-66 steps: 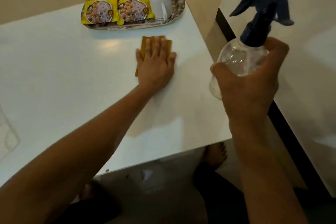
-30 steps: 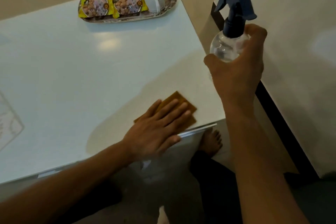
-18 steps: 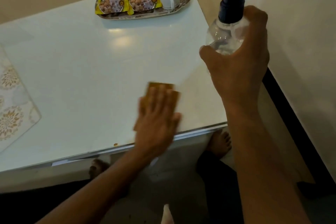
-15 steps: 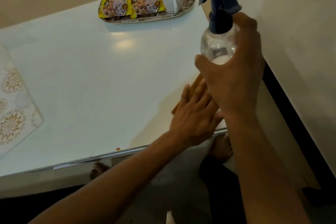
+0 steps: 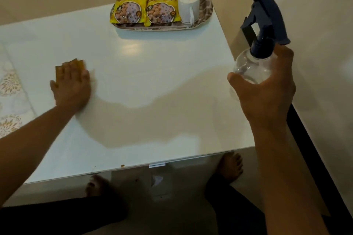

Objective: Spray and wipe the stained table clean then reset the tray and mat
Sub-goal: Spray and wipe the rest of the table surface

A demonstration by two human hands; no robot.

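My left hand (image 5: 71, 86) lies flat on an orange-brown cloth (image 5: 79, 63) and presses it onto the white table (image 5: 152, 86) at its left side. Only the cloth's far edge shows past my fingers. My right hand (image 5: 267, 93) grips a clear spray bottle (image 5: 252, 68) with a dark blue trigger head, held in the air over the table's right edge. A patterned tray (image 5: 207, 11) stands at the far edge with two yellow snack packets (image 5: 145, 10) and two white mugs (image 5: 188, 5). A floral mat (image 5: 9, 101) lies at the left edge.
A small brown crumb (image 5: 122, 165) sits at the table's near edge. A pale wall with a dark baseboard (image 5: 309, 149) runs close along the right side. My bare feet (image 5: 231, 166) stand under the near edge of the table.
My left hand slid the cloth from the near right corner across to the left side of the table. My right hand with the bottle shifted right and a little lower.
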